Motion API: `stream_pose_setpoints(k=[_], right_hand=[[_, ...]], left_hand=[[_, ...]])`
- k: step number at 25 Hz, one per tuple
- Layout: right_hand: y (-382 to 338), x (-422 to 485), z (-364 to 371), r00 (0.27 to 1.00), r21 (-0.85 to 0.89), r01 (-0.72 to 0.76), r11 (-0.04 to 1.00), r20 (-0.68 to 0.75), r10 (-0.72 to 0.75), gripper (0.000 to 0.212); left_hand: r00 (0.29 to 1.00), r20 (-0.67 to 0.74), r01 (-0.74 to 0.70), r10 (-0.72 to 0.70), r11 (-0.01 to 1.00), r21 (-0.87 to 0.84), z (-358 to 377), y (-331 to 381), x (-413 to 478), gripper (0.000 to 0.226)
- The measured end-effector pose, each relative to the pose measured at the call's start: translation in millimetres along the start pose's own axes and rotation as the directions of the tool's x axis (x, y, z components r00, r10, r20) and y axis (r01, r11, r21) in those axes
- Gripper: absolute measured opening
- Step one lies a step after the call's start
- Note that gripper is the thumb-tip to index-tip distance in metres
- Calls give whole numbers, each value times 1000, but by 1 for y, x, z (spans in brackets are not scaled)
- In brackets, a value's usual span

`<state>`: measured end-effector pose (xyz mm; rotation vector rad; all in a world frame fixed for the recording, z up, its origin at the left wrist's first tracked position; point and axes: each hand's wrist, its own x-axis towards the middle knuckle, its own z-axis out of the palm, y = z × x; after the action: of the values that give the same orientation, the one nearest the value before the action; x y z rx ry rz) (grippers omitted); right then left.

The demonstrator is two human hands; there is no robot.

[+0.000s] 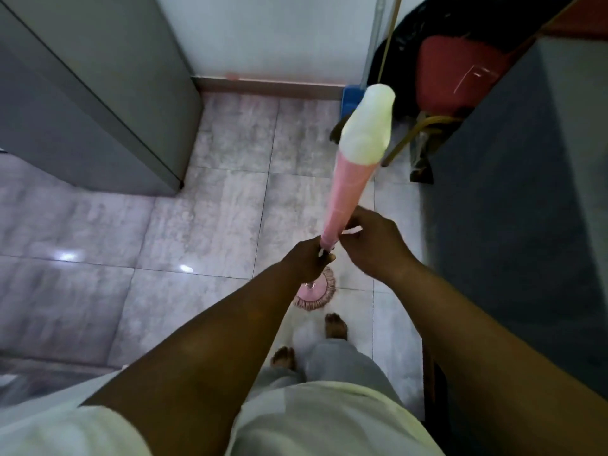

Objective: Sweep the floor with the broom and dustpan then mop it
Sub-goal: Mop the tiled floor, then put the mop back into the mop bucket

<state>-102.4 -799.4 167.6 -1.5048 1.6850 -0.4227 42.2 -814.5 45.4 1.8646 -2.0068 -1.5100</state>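
left hand (307, 263), right hand (373, 246) hold pink mop (342, 189), standing on floor (204, 225)

Glossy grey marbled tile floor (210, 225) fills the middle, with two bright glints of light (67, 257) at 9 o'clock. A pale wall (263, 34) with a brownish baseboard (263, 84) stands at 12. A tall grey cabinet (82, 110) rises at 10, a red chair (460, 70) sits at 1, and a dark grey unit (526, 192) stands at 3.

The scene is dimly lit and slightly blurred throughout. Two small glare spots are seen on the floor (210, 225) at 9 o'clock. Straight edges are bent near the borders, and the 3 o'clock side is covered by shadow.
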Motion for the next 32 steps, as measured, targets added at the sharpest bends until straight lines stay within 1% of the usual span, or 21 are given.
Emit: stream_pose_setpoints(k=[1,3,5,7,11,13,15,17,19,21,24,28,30,32], right_hand=[[0,9,-2,996,-28,77,997,47,-76,30],[0,26,-4,981,-28,159,987,116,-155,37],[1,42,-2,976,-46,196,979,107,-191,38],[3,54,1,974,-65,216,974,85,-211,32],[1,74,7,964,-89,256,963,101,-247,28],[-2,84,8,960,-106,274,956,99,-264,28],[-2,87,9,959,-94,276,956,95,-268,29],[-10,87,15,955,-90,282,955,116,-271,28],[-21,84,18,949,-87,294,952,141,-281,27],[-38,85,16,940,-79,325,942,138,-313,27],[-74,88,9,927,-43,373,927,61,-370,31],[-119,94,3,907,15,419,908,-59,-418,40],[-133,96,8,905,74,422,904,-94,-415,37],[-138,96,23,913,158,408,899,-90,-399,33]], left_hand=[[1000,-12,22,-23,998,-61,-4,3,4,31],[996,-62,53,-60,992,-112,-12,6,13,33],[991,-105,77,-86,993,-89,-18,9,20,35],[989,-114,86,-97,992,-95,-21,12,24,38],[982,-153,89,-107,989,-120,-28,10,34,39],[982,-124,120,-141,980,-161,-35,10,41,43],[981,-53,171,-188,956,-241,-38,14,45,45],[979,-33,186,-200,950,-251,-44,9,42,44],[984,-44,159,-172,962,-223,-52,3,34,43],[990,-75,100,-119,970,-221,-68,-1,25,40],[986,-162,6,-40,978,-209,-99,4,11,35],[937,-350,-88,-4,965,-246,-144,10,-17,26],[907,-420,-139,9,950,-278,-166,6,-36,23],[876,-481,-192,24,933,-304,-186,0,-57,19]])
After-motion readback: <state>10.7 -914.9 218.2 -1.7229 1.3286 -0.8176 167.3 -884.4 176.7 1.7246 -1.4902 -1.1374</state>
